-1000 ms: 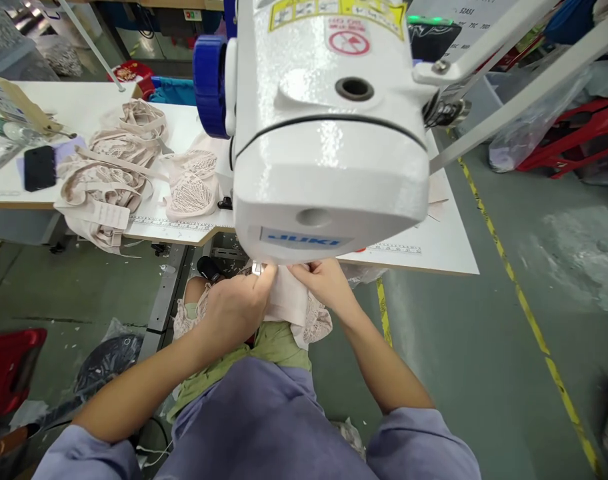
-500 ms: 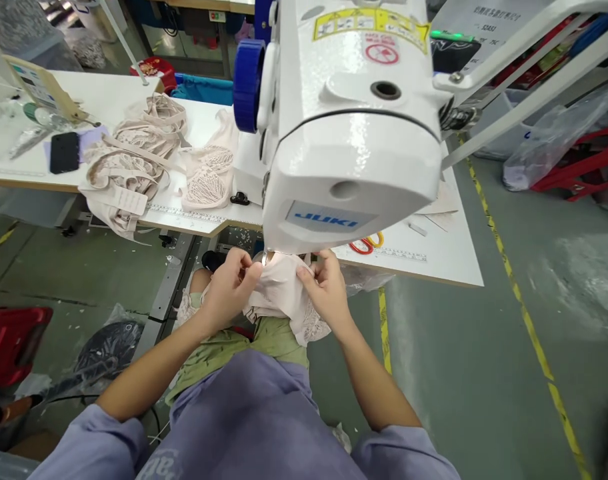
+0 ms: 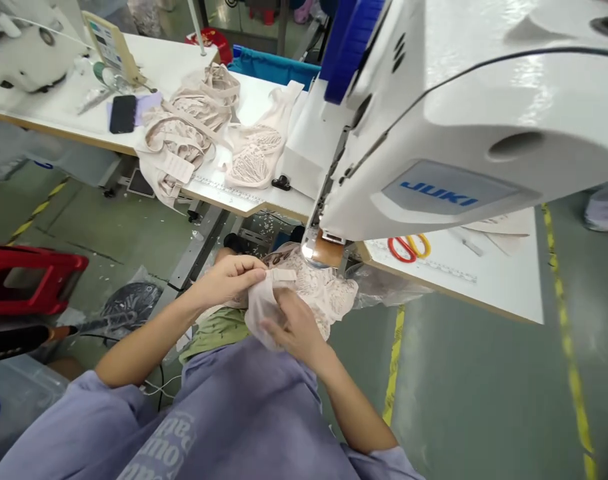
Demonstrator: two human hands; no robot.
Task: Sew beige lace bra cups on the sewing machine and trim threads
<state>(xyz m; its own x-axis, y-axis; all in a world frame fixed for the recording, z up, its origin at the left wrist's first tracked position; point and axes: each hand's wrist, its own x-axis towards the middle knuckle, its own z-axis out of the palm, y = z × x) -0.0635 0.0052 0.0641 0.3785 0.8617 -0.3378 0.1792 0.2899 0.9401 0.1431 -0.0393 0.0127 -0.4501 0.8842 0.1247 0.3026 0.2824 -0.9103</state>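
A beige lace bra [image 3: 329, 290] with sheer panels lies over my lap, just under the sewing machine's needle end. My left hand [image 3: 231, 277] pinches the upper edge of a sheer panel between thumb and fingers. Lower on that panel is my right hand [image 3: 299, 327], its fingers curled at the cloth and partly covered by it. A small pale strip runs along the edge between the hands. The white JUKI sewing machine [image 3: 434, 153] stands above and to the right, its rounded metal arm end [image 3: 314, 247] apart from the held panel.
On the white table [image 3: 514, 280] lie red-and-yellow-handled scissors [image 3: 409, 248]. A heap of beige lace pieces [image 3: 184, 127], another lace piece [image 3: 257, 153] and a black phone [image 3: 123, 114] are at left. A red stool [image 3: 34, 280] stands on the floor.
Both hands have drawn the bra away from the needle end, toward my body. A sheer panel is now turned up between them. The head view has shifted closer to the machine.
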